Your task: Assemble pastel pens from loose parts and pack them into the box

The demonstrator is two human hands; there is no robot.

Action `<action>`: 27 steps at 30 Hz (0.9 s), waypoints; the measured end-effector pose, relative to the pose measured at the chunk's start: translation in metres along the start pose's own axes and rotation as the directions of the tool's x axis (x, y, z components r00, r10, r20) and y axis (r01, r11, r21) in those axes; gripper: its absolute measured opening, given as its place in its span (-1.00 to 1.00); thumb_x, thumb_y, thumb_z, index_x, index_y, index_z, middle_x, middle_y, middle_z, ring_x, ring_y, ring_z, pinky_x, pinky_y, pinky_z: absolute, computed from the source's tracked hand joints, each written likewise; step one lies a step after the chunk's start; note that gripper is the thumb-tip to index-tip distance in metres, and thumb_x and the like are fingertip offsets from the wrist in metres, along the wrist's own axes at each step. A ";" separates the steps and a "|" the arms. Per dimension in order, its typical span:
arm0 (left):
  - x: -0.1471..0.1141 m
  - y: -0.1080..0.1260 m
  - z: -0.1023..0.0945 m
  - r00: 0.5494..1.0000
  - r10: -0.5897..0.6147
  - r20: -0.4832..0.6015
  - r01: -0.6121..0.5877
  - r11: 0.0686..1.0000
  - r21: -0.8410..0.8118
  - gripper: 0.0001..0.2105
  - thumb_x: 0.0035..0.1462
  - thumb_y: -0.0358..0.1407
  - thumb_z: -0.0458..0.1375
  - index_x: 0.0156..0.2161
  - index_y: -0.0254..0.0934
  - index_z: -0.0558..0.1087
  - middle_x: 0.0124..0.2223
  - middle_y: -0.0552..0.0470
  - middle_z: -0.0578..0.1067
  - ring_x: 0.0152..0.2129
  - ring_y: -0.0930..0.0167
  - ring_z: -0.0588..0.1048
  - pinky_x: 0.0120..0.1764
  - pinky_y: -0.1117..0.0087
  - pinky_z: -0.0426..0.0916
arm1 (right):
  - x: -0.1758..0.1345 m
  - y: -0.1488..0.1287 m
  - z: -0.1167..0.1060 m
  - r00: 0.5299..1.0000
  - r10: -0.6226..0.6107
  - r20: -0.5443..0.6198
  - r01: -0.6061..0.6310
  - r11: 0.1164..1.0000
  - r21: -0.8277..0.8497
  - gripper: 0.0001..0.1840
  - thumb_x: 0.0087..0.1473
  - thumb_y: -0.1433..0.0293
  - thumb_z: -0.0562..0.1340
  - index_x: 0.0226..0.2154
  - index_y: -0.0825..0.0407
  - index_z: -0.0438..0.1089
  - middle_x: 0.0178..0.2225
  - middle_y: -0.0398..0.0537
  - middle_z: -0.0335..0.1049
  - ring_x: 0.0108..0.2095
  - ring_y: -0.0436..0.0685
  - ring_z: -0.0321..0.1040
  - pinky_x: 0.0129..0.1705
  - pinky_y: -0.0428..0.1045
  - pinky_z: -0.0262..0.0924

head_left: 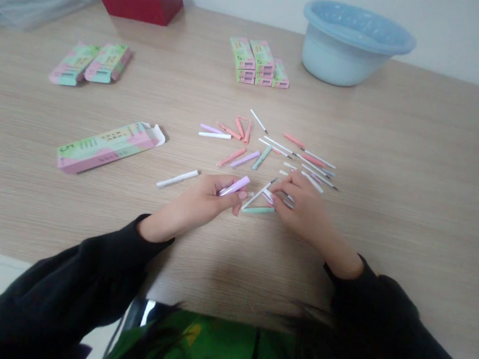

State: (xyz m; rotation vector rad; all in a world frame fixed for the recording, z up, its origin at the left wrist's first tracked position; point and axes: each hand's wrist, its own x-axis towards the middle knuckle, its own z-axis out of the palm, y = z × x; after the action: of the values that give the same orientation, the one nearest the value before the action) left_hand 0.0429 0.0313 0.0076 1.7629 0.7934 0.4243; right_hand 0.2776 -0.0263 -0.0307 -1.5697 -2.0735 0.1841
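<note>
Between the thumb and fingers of my left hand (196, 203) is a purple pen cap (235, 186); a clear part shows at its lower end. My right hand (305, 209) is closed over loose pen parts, its fingertips pinched together, and what they grip is hidden. A white pen refill (258, 195) with a dark tip slants between the two hands. Just below it lies a green pen barrel (259, 210). More refills (281, 145) and coral, purple and green pen pieces (245, 159) are scattered beyond my hands. A white pen barrel (177, 179) rests left of my left hand.
An opened long carton (110, 149) lies at the left, with two smaller boxes (108, 63) behind it. Stacked boxes (256, 61) stand at the back, beside a blue basin (342, 59). A red bin (138, 4) and clear plastic bags (35, 1) are at the far left.
</note>
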 end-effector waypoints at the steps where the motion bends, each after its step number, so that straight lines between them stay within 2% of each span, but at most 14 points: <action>1: 0.000 0.000 0.000 1.000 -0.002 -0.001 0.002 1.000 0.000 -0.71 0.27 -0.24 0.11 -0.49 -0.29 0.38 -0.47 0.15 0.35 -0.45 0.45 0.32 -0.29 0.42 0.16 | -0.001 -0.004 0.002 1.000 -0.016 0.020 0.016 1.000 -0.016 -0.88 0.16 0.47 0.21 -0.32 0.07 0.49 -0.28 0.04 0.40 -0.20 0.22 0.35 -0.04 0.15 0.21; 4: 0.000 0.000 0.001 1.000 -0.012 -0.005 0.012 1.000 0.007 -0.72 0.27 -0.25 0.10 -0.47 -0.29 0.40 -0.46 0.15 0.36 -0.45 0.45 0.33 -0.28 0.41 0.16 | -0.001 -0.010 0.010 0.998 -0.001 0.062 0.007 0.995 -0.097 -0.87 0.16 0.48 0.21 -0.37 0.06 0.48 -0.28 0.05 0.40 -0.20 0.24 0.35 -0.05 0.16 0.20; 9: -0.002 0.001 0.001 1.000 -0.002 0.008 0.002 1.000 0.022 -0.73 0.28 -0.26 0.10 -0.46 -0.29 0.42 -0.45 0.14 0.35 -0.44 0.44 0.33 -0.27 0.40 0.16 | 0.002 -0.012 0.015 0.997 0.060 0.056 -0.053 0.991 -0.122 -0.84 0.17 0.52 0.19 -0.41 0.06 0.44 -0.27 0.07 0.41 -0.20 0.25 0.35 -0.07 0.15 0.19; 12: -0.002 0.001 0.001 1.000 0.001 0.005 -0.002 1.000 0.026 -0.73 0.28 -0.26 0.09 -0.45 -0.30 0.42 -0.44 0.14 0.35 -0.43 0.44 0.33 -0.27 0.40 0.16 | 0.003 -0.019 0.005 0.999 0.043 0.025 -0.043 0.999 0.000 -0.87 0.22 0.50 0.17 -0.34 0.05 0.42 -0.26 0.05 0.44 -0.19 0.23 0.36 -0.10 0.12 0.19; 16: 0.000 0.001 0.002 1.000 0.016 0.022 -0.016 1.000 0.006 -0.73 0.29 -0.26 0.09 -0.44 -0.30 0.42 -0.45 0.15 0.35 -0.45 0.45 0.31 -0.28 0.41 0.15 | 0.003 -0.033 -0.012 0.998 0.066 0.001 -0.064 0.952 0.299 -0.91 0.26 0.45 0.18 -0.28 0.03 0.39 -0.38 -0.11 0.45 -0.38 0.07 0.34 -0.30 -0.03 0.18; 23: -0.001 0.003 0.004 1.000 0.003 0.030 -0.003 1.000 0.017 -0.70 0.32 -0.27 0.06 -0.45 -0.30 0.41 -0.46 0.16 0.32 -0.48 0.47 0.27 -0.31 0.43 0.15 | 0.001 -0.043 -0.015 1.000 0.025 0.008 -0.026 0.947 0.321 -0.90 0.23 0.52 0.22 -0.31 0.05 0.44 -0.37 -0.14 0.48 -0.35 0.03 0.38 -0.28 -0.06 0.16; 27: -0.001 0.002 0.003 0.998 0.027 0.050 -0.028 0.999 0.016 -0.70 0.32 -0.27 0.06 -0.45 -0.30 0.42 -0.43 0.15 0.34 -0.43 0.46 0.32 -0.26 0.43 0.16 | 0.000 -0.043 -0.016 1.000 0.007 -0.019 -0.001 0.949 0.314 -0.89 0.22 0.53 0.23 -0.32 0.07 0.45 -0.38 -0.13 0.48 -0.36 0.03 0.37 -0.28 -0.06 0.17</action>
State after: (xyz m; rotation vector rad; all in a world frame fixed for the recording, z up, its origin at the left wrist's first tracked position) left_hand 0.0445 0.0284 0.0088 1.7947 0.7394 0.3915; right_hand 0.2486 -0.0427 0.0003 -1.3753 -1.9139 0.4742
